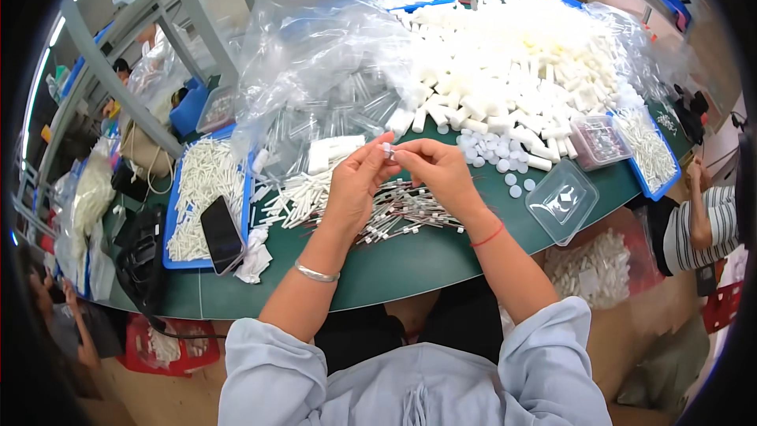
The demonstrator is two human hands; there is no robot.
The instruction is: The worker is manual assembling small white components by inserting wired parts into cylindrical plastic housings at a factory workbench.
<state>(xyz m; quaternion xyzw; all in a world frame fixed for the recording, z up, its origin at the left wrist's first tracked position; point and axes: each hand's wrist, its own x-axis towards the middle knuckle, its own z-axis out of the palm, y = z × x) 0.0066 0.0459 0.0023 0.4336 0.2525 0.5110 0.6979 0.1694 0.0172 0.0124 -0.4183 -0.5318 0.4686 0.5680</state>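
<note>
Above the middle of the green table (pixel 441 276), my left hand (pixel 354 185) and my right hand (pixel 438 171) meet at the fingertips. Both pinch one small whitish part (pixel 387 150), too small to name. Under them lies a heap of thin wires with little white ends (pixel 402 211). Beside my left wrist, thin white sticks (pixel 292 203) are piled loosely. To the right of my right hand are several translucent round caps (pixel 502 164). Behind my hands spreads a large mound of white foam-like cylinders (pixel 505 55).
A blue tray (pixel 168 213) of white sticks stands left, a black phone (pixel 223 233) across its edge, with crumpled tissue (pixel 255 256) alongside. Clear tubes (pixel 339 122) lie under a plastic bag (pixel 315 39). A clear lid (pixel 561 203) lies right. Other people sit at the far side and the right.
</note>
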